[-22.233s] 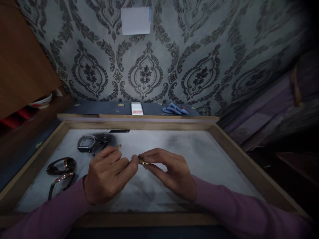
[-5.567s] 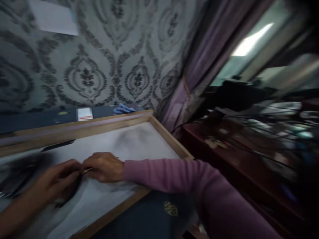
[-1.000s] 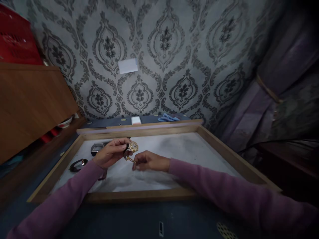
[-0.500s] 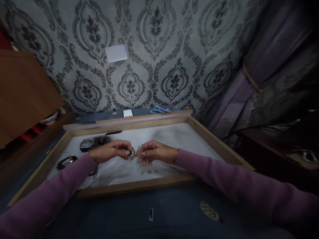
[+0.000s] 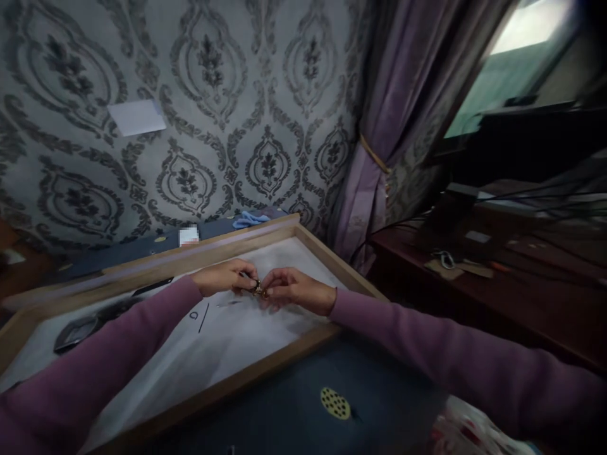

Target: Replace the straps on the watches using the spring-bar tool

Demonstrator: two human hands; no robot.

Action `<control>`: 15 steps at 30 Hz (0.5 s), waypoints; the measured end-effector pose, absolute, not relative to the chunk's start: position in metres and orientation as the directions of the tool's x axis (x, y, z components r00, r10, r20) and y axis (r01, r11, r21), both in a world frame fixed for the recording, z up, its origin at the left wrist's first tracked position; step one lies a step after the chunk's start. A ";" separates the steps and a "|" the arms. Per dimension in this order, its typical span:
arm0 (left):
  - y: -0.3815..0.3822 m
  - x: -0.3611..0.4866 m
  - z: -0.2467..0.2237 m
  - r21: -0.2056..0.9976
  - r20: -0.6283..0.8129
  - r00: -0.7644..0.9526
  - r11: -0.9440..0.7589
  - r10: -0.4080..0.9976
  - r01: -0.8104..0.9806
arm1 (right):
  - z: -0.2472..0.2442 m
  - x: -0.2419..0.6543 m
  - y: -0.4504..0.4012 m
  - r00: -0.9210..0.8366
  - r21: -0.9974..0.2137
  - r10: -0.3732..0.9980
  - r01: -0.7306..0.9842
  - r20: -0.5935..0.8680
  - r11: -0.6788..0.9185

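My left hand (image 5: 230, 278) pinches one side of a small gold-coloured metal piece (image 5: 258, 288). My right hand (image 5: 296, 291) holds its other side between thumb and fingertips. Most of the piece is hidden by the fingers, so its exact kind does not show. Both hands are over a shallow wooden-framed tray (image 5: 279, 365) lined with white. A dark, watch-like object (image 5: 78, 332) lies in the tray's left part, partly behind my left sleeve. Near the left forearm, a thin dark strip (image 5: 203, 318) and a small dark ring (image 5: 193, 315) rest on the lining.
Behind the tray are a blue cloth (image 5: 250, 219) and a small white box (image 5: 188, 236). The tray stands on a dark blue cover (image 5: 279, 411). To the right is a dark red desk (image 5: 521, 297) with cables. A purple curtain (image 5: 365, 189) hangs beside the patterned wall.
The view has turned right, showing more of the desk and a window. Both hands still hold the gold piece and are closer together. Less of the tray's left side shows.
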State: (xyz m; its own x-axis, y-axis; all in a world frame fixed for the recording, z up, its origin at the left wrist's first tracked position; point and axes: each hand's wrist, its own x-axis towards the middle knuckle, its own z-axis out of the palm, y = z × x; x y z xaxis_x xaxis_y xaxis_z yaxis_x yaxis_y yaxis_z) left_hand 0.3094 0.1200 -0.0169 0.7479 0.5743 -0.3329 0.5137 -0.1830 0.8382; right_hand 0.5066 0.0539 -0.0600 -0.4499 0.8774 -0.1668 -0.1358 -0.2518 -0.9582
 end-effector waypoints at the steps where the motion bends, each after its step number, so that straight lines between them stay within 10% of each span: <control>1: 0.126 0.320 -0.017 0.824 -0.327 0.753 -0.217 0.572 0.523 | -0.061 0.514 0.055 -0.401 -0.961 0.901 -0.140 -0.164 -0.238; 15: 0.196 0.449 -0.020 0.387 -0.262 0.754 -0.650 0.602 0.654 | -0.097 0.566 0.112 0.048 -0.981 0.991 -0.154 -0.127 -0.118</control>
